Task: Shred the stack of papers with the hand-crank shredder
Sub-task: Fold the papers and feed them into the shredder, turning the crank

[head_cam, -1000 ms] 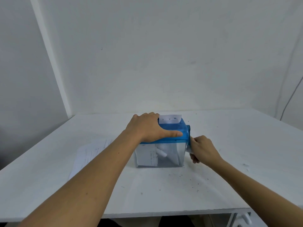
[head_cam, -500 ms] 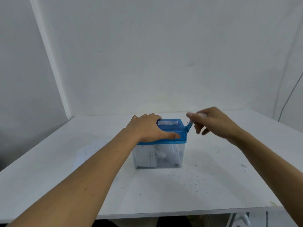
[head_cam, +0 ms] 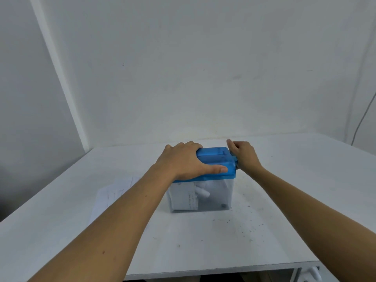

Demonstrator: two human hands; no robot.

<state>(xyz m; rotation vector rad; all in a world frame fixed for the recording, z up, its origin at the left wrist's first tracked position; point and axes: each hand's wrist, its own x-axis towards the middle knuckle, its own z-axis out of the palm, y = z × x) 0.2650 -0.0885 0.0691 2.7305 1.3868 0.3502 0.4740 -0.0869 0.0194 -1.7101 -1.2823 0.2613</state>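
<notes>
Shredder [head_cam: 215, 162] stands at the centre of the head view on the white table [head_cam: 61, 210], its blue lid over a clear bin [head_cam: 213, 198] that holds some white paper. The left hand [head_cam: 187, 159] covers the lid's left half, fingers curled over the far edge and thumb stretched along the front, gripping it down. Just right of the lid, the right hand [head_cam: 244, 156] is closed in a fist at the crank [head_cam: 236, 162]; only the blue hub shows, and the handle is hidden inside the fist. The stack of papers [head_cam: 116, 192] lies flat left of centre, partly behind the left forearm, and no sheet stands up from the lid. The box looks light, so a hard turn could probably tip or slide it if the left grip slackens. Paper bunching in the bin might jam the cutters. Fingers lying so close to the slot could get nipped.
</notes>
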